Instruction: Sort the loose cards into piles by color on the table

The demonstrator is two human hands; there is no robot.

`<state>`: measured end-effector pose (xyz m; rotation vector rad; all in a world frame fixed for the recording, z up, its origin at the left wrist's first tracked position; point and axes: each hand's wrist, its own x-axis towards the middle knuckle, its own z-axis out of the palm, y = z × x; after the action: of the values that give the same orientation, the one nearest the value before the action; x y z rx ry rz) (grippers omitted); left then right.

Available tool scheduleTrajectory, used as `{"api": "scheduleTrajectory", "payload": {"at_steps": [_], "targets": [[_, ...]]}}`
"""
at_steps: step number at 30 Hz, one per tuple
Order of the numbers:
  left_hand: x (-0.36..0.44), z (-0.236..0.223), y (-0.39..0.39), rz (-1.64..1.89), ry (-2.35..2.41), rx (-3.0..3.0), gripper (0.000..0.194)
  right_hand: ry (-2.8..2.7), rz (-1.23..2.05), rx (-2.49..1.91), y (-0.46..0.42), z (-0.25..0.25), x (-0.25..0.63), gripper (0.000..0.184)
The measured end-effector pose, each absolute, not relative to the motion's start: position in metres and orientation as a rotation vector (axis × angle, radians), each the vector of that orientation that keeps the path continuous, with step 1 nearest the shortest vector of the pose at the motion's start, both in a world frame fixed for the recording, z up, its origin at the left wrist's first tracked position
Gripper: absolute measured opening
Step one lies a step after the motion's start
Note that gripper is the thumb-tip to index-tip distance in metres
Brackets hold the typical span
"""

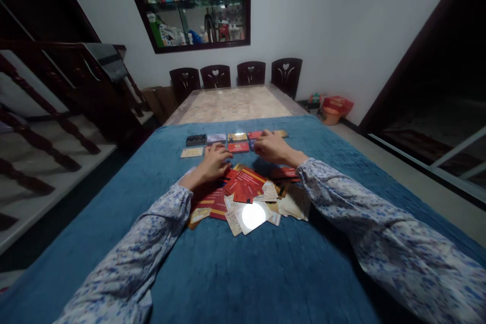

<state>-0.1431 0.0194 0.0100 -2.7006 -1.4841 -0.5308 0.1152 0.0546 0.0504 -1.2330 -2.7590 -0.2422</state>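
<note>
On the blue cloth lies a loose pile of red, white and gold cards (246,185), partly overlapping and fanned out. My left hand (215,161) is over the pile's far left edge, its fingers loosely bent and apart, with no card visible in them. Beyond the pile, small stacks of cards stand in two rows, among them a black stack (196,139), a gold stack (237,137) and a red stack (238,147). My right hand (272,147) reaches over the right end of these rows, fingers curled down beside a blue-purple card (252,145). Whatever its fingertips hold is hidden.
The blue cloth (152,243) covers the near part of a long marble-topped table (235,104). Dark chairs (251,73) line its far end. A wooden railing (45,86) is at left; a red bag (337,105) sits on the floor at right.
</note>
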Motion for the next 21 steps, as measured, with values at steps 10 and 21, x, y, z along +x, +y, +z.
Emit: {"api": "scheduleTrajectory", "payload": {"at_steps": [10,21], "targets": [[-0.130,0.005,-0.005,-0.541,-1.469,-2.726,0.031,-2.744,-0.180,-1.259,0.026,0.046,0.130,0.024],[-0.113,0.011,-0.032,-0.431,-1.432,-2.823,0.033,-2.813,-0.104,-1.185,-0.004,0.042,0.128,0.026]]}}
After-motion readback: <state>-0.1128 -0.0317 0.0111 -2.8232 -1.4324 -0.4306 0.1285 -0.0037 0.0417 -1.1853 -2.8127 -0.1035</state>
